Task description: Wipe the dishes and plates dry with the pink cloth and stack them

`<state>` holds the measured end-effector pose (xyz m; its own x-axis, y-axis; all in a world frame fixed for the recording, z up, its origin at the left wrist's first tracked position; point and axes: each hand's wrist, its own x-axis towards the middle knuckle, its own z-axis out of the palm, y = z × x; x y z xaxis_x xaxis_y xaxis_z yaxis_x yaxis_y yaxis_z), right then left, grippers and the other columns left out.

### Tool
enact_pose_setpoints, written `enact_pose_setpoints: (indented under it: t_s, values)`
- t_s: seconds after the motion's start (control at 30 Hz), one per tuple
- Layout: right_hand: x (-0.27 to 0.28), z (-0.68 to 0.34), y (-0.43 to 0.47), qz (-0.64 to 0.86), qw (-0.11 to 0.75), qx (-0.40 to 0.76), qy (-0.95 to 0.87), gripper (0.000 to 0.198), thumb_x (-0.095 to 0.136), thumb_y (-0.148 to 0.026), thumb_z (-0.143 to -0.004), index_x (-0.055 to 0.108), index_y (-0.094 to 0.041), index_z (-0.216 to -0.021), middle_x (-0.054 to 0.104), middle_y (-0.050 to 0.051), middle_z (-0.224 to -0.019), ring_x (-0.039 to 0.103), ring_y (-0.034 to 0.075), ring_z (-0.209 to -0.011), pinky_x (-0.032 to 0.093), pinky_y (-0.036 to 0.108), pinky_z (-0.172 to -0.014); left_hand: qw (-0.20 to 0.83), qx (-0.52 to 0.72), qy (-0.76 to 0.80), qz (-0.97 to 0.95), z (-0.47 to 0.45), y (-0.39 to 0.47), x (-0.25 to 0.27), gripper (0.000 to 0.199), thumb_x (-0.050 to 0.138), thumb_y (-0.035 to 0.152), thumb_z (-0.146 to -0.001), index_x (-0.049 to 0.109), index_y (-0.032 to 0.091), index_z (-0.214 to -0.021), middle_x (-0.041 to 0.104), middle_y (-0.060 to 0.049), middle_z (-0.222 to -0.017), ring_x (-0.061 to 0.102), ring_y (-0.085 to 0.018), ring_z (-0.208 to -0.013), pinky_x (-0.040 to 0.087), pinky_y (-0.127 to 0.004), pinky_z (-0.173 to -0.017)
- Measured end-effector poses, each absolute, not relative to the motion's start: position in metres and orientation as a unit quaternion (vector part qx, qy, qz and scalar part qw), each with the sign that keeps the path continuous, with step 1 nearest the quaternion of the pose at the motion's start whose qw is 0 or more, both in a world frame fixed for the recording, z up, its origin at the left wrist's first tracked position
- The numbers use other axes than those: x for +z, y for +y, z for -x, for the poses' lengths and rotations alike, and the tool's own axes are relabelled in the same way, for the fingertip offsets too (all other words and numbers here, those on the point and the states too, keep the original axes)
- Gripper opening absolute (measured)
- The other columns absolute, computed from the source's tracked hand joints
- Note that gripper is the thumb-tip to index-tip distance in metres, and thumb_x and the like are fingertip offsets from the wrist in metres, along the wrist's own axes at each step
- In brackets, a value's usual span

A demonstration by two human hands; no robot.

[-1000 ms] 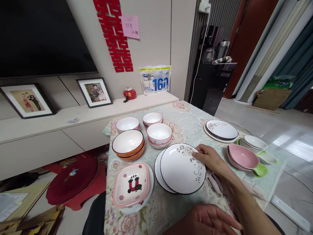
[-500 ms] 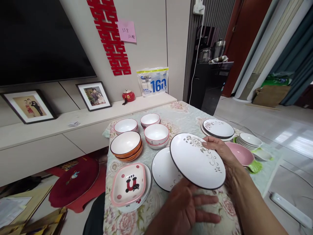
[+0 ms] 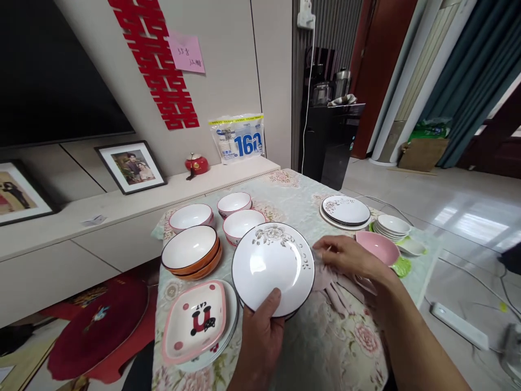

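My left hand [image 3: 264, 328] grips a round white plate [image 3: 272, 271] with a dark rim and grey-brown flowers, its thumb on top and fingers underneath. A second dark rim shows just under this plate's lower edge. Right of it, my right hand [image 3: 345, 258] has bent fingers closed at the upper end of a pale pinkish cloth [image 3: 334, 293] that looks like a glove. Part of that cloth is hidden by the hand. Left of the plate, a square pink cat dish [image 3: 195, 323] rests on round white plates [image 3: 232, 309].
Orange bowls [image 3: 195, 266] and white bowls with pink rims [image 3: 244, 222] stand behind on the flowered tablecloth [image 3: 362, 336]. At the right are stacked flowered plates [image 3: 345, 209], a pink dish [image 3: 378, 248] and small white bowls [image 3: 393, 225]. A white power strip [image 3: 459, 326] lies on the floor.
The plate has moved left and turned flatter. My left hand now has hold of it, while my right hand has let go and is at the pinkish cloth. The view has shifted right.
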<state>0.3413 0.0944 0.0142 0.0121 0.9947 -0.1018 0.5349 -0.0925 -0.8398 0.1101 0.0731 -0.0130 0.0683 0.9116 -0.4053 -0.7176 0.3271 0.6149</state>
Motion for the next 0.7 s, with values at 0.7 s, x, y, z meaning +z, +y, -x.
enact_pose_setpoints:
  t_s: [0.7]
  values:
    - [0.047, -0.302, 0.079, 0.66, 0.417, 0.112, -0.615, 0.018, 0.064, -0.033, -0.082, 0.067, -0.023, -0.096, 0.069, 0.005, -0.092, 0.064, 0.024, -0.084, 0.046, 0.035, -0.075, 0.714, 0.525, 0.436, -0.158, -0.116, 0.054, -0.025, 0.069, 0.085, 0.022, -0.058, 0.066, 0.019, -0.124, 0.081, -0.009, -0.1, 0.075, -0.032, -0.095, 0.057, -0.045, -0.088]
